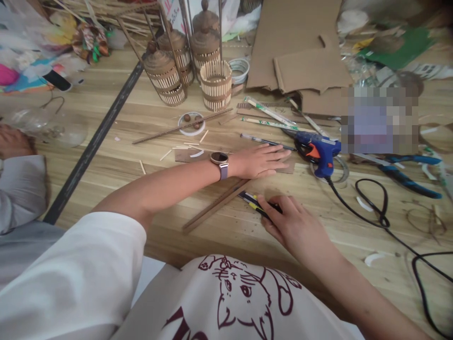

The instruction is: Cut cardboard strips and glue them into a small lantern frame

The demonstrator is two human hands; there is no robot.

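Observation:
My left hand (260,160) lies flat with fingers stretched out on a small brown cardboard piece (288,166) on the wooden floor; a watch sits on that wrist. My right hand (290,222) is closed around a yellow and black utility knife (249,199), its tip pointing left toward a long thin wooden strip (212,208) that runs diagonally under my left wrist.
A blue glue gun (318,151) with a black cord (382,217) lies right of my left hand, beside blue-handled pliers (406,174). Small bamboo lanterns (170,75), a slatted cup (215,85), cardboard sheets (304,56) and loose sticks stand behind. Another person's sleeve (21,189) is at the left.

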